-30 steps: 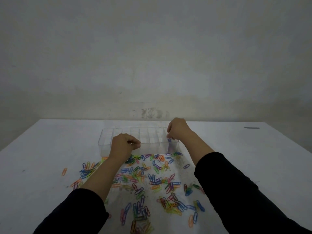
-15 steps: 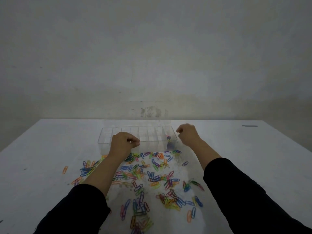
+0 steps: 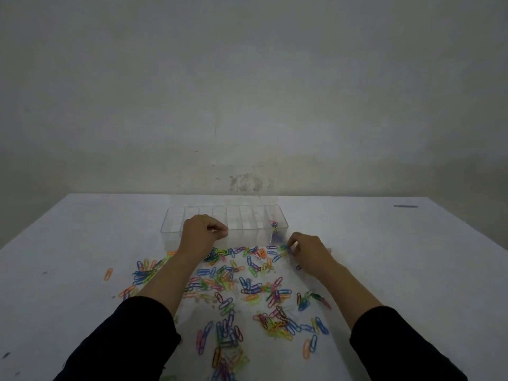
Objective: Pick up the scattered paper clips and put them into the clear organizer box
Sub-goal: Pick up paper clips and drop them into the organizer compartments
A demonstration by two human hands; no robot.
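The right hand (image 3: 309, 250) is down at the table with fingertips curled together at the near right corner of the clear organizer box (image 3: 176, 215) — pinching at the top edge of the paper clips (image 3: 236, 284), though whether one is caught I cannot tell. The left hand (image 3: 200, 232) is a closed fist by the box's front wall; anything inside it is hidden. A few clips sit in the box's rightmost compartment. The rest lie spread across the white table (image 3: 412, 270) between both dark sleeves (image 3: 132, 339).
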